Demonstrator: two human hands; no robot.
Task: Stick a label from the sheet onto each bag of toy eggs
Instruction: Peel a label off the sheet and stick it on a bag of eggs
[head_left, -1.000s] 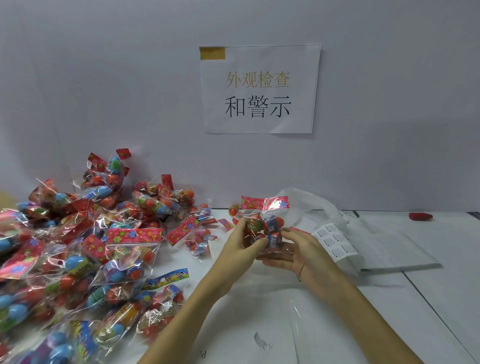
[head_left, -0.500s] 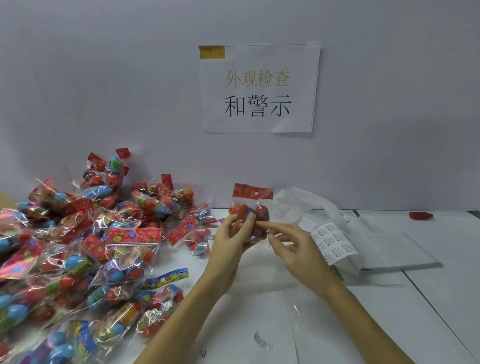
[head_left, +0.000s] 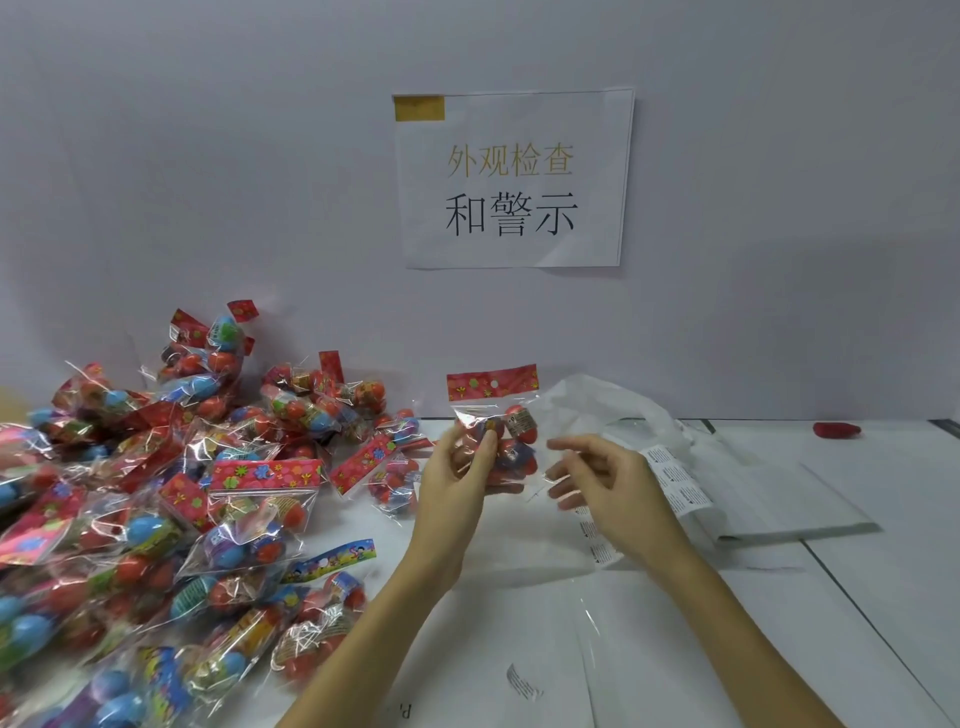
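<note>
My left hand (head_left: 457, 478) grips a clear bag of toy eggs (head_left: 511, 421) upright above the table, its red flowered header card on top. My right hand (head_left: 602, 480) hovers just right of the bag, fingers loosely curled and apart from it, holding nothing I can see. A label sheet (head_left: 675, 480) with small printed labels lies curled on the table right behind my right hand. A second strip of labels (head_left: 597, 540) sits below my right wrist.
A big heap of egg bags (head_left: 171, 499) covers the table's left side up to the wall. White plastic film (head_left: 587, 400) and flat sheets (head_left: 769, 493) lie at the right. A small red object (head_left: 836, 430) rests far right. A paper sign (head_left: 514, 179) hangs on the wall.
My right hand has let go of the bag and drawn back to the right. The left hand has turned the bag upright and keeps holding it.
</note>
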